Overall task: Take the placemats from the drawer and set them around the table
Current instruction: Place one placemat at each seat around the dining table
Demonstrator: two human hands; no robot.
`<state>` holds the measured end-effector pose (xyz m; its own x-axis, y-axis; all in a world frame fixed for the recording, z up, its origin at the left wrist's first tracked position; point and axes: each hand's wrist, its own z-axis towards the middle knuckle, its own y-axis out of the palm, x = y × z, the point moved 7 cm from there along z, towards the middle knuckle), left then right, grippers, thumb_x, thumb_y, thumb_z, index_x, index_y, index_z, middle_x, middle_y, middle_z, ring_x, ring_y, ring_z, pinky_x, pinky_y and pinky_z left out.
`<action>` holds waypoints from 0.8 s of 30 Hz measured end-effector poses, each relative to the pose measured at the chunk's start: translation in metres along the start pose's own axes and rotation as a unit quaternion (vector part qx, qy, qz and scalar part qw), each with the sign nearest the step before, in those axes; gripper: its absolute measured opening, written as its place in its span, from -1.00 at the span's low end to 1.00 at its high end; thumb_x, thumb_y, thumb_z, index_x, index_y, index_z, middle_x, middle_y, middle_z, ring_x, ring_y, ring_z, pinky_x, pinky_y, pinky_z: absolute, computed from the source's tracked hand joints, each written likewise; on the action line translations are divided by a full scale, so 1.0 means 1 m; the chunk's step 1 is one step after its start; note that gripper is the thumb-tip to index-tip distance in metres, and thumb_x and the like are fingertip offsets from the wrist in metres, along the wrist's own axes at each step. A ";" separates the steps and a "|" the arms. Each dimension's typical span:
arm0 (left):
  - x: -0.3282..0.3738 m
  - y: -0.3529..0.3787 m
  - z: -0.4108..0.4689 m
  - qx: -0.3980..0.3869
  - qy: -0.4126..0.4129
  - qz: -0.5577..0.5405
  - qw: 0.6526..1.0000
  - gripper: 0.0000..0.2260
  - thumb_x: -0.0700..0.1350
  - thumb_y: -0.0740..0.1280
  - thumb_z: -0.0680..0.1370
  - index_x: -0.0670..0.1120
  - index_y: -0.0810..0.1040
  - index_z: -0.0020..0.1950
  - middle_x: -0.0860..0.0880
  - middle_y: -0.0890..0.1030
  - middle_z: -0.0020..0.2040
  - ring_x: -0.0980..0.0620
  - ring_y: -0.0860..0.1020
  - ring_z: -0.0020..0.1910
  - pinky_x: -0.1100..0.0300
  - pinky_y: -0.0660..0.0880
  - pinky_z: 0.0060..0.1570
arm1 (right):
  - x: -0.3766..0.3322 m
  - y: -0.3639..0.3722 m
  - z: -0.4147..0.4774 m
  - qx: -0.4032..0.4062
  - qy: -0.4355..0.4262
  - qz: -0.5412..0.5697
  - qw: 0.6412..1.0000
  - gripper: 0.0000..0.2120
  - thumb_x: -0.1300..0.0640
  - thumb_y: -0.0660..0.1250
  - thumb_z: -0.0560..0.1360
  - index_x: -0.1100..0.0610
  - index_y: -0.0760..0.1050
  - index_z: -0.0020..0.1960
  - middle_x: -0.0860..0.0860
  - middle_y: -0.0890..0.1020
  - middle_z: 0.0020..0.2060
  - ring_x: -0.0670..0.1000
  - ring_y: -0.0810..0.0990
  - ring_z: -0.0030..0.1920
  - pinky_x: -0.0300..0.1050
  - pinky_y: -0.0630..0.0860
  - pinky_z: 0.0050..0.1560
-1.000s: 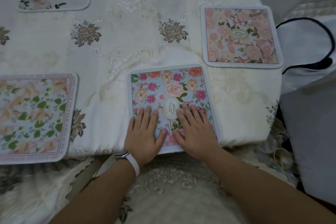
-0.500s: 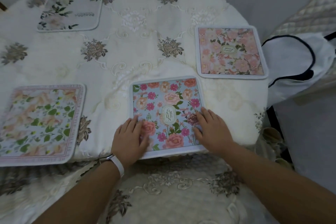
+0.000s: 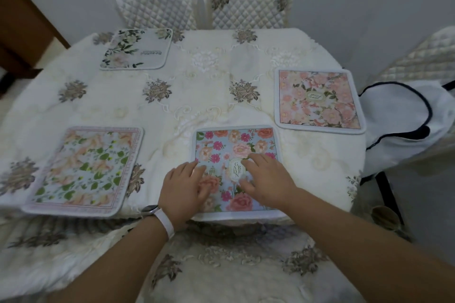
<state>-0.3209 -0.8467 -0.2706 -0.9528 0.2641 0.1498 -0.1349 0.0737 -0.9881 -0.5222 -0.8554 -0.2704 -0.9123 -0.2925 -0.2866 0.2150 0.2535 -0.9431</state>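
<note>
Several floral placemats lie flat on the cream embroidered tablecloth [image 3: 202, 96]. A blue placemat with pink flowers [image 3: 234, 145] sits at the near edge in front of me. My left hand [image 3: 183, 189] rests flat on its left part, fingers spread. My right hand [image 3: 268, 177] lies flat on its middle, partly covering the oval label. A pink rose placemat [image 3: 317, 101] lies at the right edge. A green-leaf placemat [image 3: 83, 170] lies at the near left. A grey placemat with dark leaves [image 3: 136, 49] lies at the far left.
Two quilted chair backs [image 3: 199, 5] stand at the far side. Another quilted chair at the right carries a white bag with dark trim [image 3: 403, 125]. A cushioned chair seat [image 3: 221, 265] is right below me. Dark wooden furniture [image 3: 22, 22] stands at the far left.
The view has tilted up, showing the far chairs. Both hands slid back toward the middle of the blue placemat after spreading to its sides.
</note>
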 end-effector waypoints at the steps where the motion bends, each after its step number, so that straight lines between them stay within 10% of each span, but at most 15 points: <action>1: -0.004 -0.005 -0.004 0.004 -0.009 0.002 1.000 -0.54 0.15 0.19 0.49 -0.04 0.54 0.29 -0.10 0.57 0.28 -0.13 0.52 0.24 -0.10 0.45 0.20 | -0.003 -0.005 0.001 -0.001 -0.009 -0.003 1.000 -0.42 -0.21 0.08 0.54 0.10 0.38 0.43 0.10 0.41 0.41 0.15 0.35 0.40 0.12 0.34 0.35; 24: -0.135 -0.087 -0.242 0.099 -0.247 -0.008 0.964 -0.53 0.18 0.17 0.47 0.00 0.54 0.28 -0.07 0.54 0.29 -0.12 0.49 0.26 -0.09 0.40 0.21 | -0.265 -0.008 -0.019 -0.024 -0.225 -0.032 0.974 -0.49 -0.17 0.15 0.56 0.01 0.33 0.45 0.04 0.41 0.39 0.11 0.36 0.35 0.08 0.35 0.29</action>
<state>-0.1143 -0.6557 -0.1960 -0.9565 -0.2301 0.1792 -0.1539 -0.1238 -0.9803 -0.2884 -0.7625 -0.1837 -0.6762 -0.6801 -0.2832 0.1368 0.2618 -0.9554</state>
